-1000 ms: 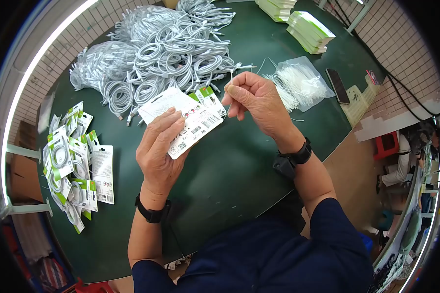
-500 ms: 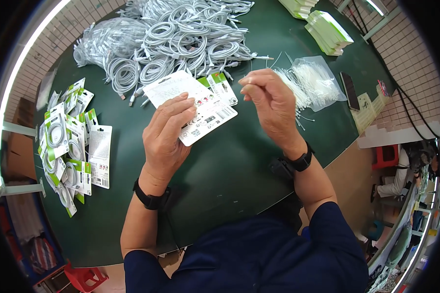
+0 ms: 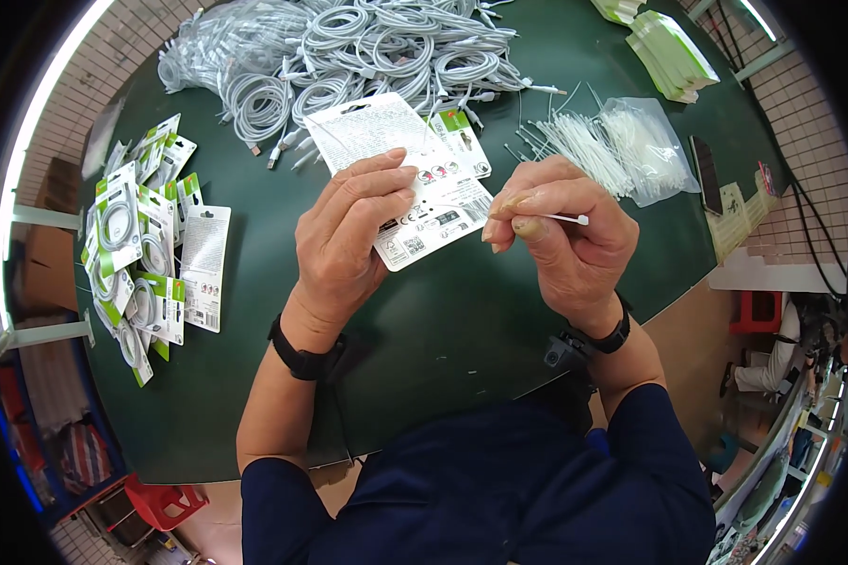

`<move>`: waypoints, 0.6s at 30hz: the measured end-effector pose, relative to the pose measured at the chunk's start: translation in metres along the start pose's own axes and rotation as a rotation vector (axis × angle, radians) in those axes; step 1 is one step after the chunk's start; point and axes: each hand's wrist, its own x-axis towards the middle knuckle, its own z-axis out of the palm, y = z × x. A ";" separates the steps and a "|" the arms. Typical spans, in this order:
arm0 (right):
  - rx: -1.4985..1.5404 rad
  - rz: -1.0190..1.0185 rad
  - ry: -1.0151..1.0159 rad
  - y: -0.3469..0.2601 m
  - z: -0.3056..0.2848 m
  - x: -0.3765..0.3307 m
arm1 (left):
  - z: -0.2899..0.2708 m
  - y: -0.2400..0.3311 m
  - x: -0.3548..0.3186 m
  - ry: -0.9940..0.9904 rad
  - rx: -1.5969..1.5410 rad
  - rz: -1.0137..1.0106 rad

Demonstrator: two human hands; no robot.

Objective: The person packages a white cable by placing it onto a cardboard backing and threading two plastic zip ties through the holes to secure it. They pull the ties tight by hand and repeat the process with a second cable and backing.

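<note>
My left hand is closed on a white printed cardboard card, its back face up, with a hang hole at the top edge. Close by the card's lower right corner, my right hand pinches a thin white cable tie. The tie's small head sticks out to the right; the rest is mostly hidden by the fingers. Behind the held card, a green-and-white card shows in part. Whether the two cards touch cannot be told.
A big heap of coiled grey cables covers the far side of the green table. Carded cables pile up at left. Loose cable ties, a clear bag of ties, a phone and stacked cards lie at right.
My right hand has moved nearer to me, beside the card's lower corner, and the cable tie's head now shows. My left hand keeps its hold on the card. The view has shifted slightly.
</note>
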 end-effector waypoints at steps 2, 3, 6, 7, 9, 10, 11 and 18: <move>-0.016 0.006 -0.005 0.001 0.001 -0.001 | 0.000 -0.001 -0.002 0.004 0.000 -0.005; -0.015 0.007 -0.006 0.001 0.001 -0.001 | 0.000 -0.001 -0.002 0.007 -0.001 -0.007; -0.008 0.012 -0.012 0.002 0.003 -0.001 | 0.000 -0.001 -0.004 0.003 -0.002 -0.011; -0.008 0.012 -0.013 0.003 0.004 -0.002 | 0.000 -0.002 -0.005 0.001 -0.003 -0.011; -0.001 0.026 -0.009 0.005 0.005 -0.004 | 0.001 -0.003 -0.007 0.003 -0.002 -0.008; 0.002 0.032 -0.007 0.005 0.005 -0.004 | 0.001 -0.004 -0.007 0.005 0.000 -0.005; 0.002 0.032 -0.007 0.005 0.005 -0.004 | 0.001 -0.004 -0.007 0.006 0.002 -0.003; -0.016 0.087 -0.037 0.000 0.003 -0.003 | -0.002 0.002 -0.003 0.004 -0.004 -0.007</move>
